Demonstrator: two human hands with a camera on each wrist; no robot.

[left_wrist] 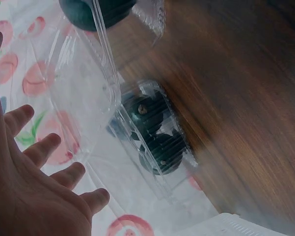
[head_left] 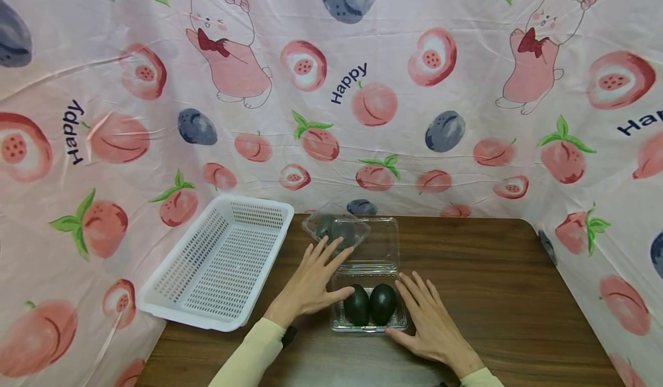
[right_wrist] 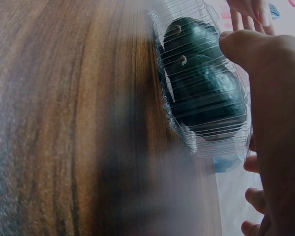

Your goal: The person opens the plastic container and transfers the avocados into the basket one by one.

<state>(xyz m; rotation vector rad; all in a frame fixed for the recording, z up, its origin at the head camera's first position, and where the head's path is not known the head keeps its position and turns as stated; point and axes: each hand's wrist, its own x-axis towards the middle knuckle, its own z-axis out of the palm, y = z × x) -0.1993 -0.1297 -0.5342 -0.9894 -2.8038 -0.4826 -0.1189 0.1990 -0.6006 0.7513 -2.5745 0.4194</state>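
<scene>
Two dark green avocados lie side by side in a clear plastic clamshell box, its hinged lid tipped back away from me. My left hand is spread at the box's left side, thumb near the left avocado and fingers over the lid's left edge. At the right side is my right hand, fingers extended along the wall and thumb at the front corner. Neither hand grips anything. Behind the lid stands a second clear box with two dark green fruits inside.
A white perforated plastic basket stands on the left of the brown wooden table. A fruit-and-rabbit printed sheet hangs behind the table and along both sides.
</scene>
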